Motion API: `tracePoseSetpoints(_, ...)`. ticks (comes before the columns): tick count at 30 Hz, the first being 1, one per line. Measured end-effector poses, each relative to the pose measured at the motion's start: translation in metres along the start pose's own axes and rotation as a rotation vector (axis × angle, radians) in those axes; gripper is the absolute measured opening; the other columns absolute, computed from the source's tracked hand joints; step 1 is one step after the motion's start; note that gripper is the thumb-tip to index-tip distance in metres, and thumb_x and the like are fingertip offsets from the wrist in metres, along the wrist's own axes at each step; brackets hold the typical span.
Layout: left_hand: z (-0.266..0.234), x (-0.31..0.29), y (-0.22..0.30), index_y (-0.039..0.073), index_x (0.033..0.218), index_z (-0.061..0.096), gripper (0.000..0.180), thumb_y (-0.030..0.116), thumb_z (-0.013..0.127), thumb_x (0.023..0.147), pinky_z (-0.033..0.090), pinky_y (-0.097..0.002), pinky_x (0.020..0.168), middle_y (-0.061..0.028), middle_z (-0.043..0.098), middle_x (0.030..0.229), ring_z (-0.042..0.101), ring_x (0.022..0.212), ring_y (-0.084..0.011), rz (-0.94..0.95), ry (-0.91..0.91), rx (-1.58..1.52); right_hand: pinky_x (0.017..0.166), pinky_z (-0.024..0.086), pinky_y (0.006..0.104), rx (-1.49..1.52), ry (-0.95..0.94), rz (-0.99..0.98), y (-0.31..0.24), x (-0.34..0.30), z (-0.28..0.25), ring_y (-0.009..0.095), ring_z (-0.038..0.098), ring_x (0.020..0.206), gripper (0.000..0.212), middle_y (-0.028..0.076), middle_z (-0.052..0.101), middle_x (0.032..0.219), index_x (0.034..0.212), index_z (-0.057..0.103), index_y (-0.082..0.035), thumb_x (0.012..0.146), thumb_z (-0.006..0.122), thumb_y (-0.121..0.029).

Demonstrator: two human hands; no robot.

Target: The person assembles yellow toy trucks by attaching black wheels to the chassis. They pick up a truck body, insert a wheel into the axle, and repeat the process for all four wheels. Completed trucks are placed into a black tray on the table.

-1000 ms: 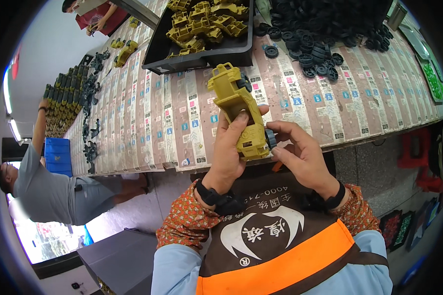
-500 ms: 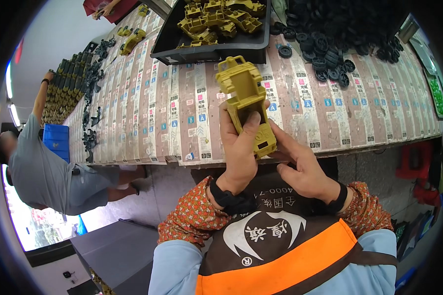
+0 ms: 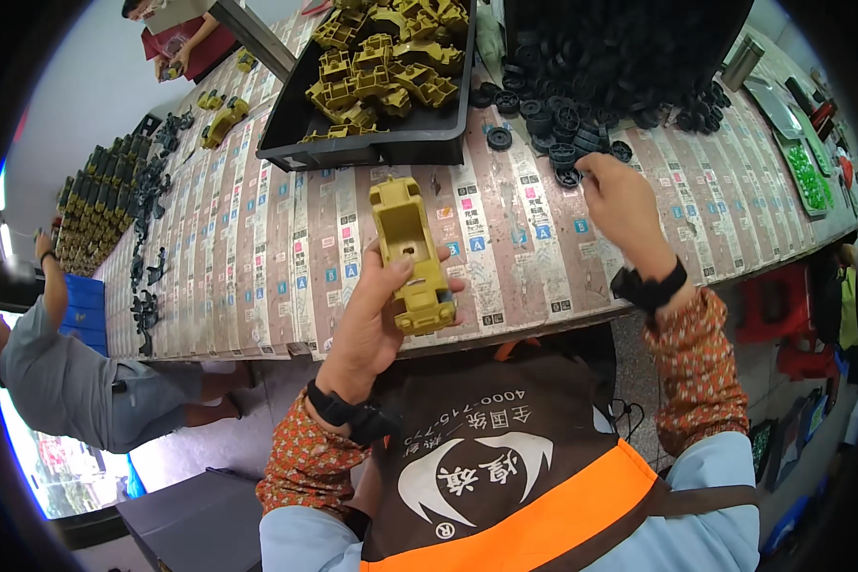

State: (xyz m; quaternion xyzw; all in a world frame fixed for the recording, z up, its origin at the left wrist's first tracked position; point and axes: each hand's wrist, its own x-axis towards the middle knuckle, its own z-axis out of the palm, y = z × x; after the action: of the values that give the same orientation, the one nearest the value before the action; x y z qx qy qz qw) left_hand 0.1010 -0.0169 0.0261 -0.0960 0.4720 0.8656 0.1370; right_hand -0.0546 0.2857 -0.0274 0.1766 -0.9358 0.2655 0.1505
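Note:
My left hand (image 3: 367,319) is closed around a yellow plastic toy vehicle body (image 3: 407,229), held above the near edge of the table with its hollow side up. The thumb lies over its inside and the fingertips show past its right side. My right hand (image 3: 629,212) reaches forward over the table to the near edge of a heap of black toy wheels (image 3: 582,119). Its fingers are pinched together at the rim of one black wheel (image 3: 566,178); the fingertips partly hide the grip.
Behind the toy body stands a black tray (image 3: 372,153) heaped with yellow parts. Dark pieces (image 3: 148,276) and stacked vehicle bodies (image 3: 110,191) lie at the left, near a person in grey (image 3: 86,381). Green parts (image 3: 803,176) fill a tray at the far right. Another person (image 3: 200,43) works at the back.
My right hand has left the yellow toy body and moved forward and right to the wheels. My left hand has lowered the toy body slightly and turned it. The view has shifted somewhat.

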Motion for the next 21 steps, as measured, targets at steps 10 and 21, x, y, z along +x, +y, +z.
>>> tracePoseSetpoints(10, -0.035, -0.017, -0.015, 0.012, 0.154, 0.021, 0.076, 0.028, 0.070, 0.097, 0.052, -0.0321, 0.095, -0.0120, 0.054, 0.132, 0.058, 0.117, -0.0181, 0.047, 0.065, 0.387, 0.080, 0.053, 0.0420, -0.175, -0.071, -0.258, 0.014, 0.022, 0.035, 0.034, 0.063, 0.095, 0.024, 0.014, 0.062, 0.093, 0.108, 0.064, -0.003, 0.085, 0.069, -0.010)
tracePoseSetpoints(21, -0.054, -0.024, -0.007, 0.003, 0.151, 0.038, 0.066, 0.034, 0.061, 0.098, 0.060, -0.0357, 0.086, -0.0187, 0.058, 0.134, 0.067, 0.112, -0.0291, -0.045, 0.061, 0.205, 0.087, 0.051, 0.0443, 0.089, -0.226, -0.033, 0.013, -0.018, -0.003, 0.038, 0.061, 0.100, 0.036, 0.018, 0.060, 0.110, 0.123, 0.062, -0.004, 0.087, 0.064, -0.003)
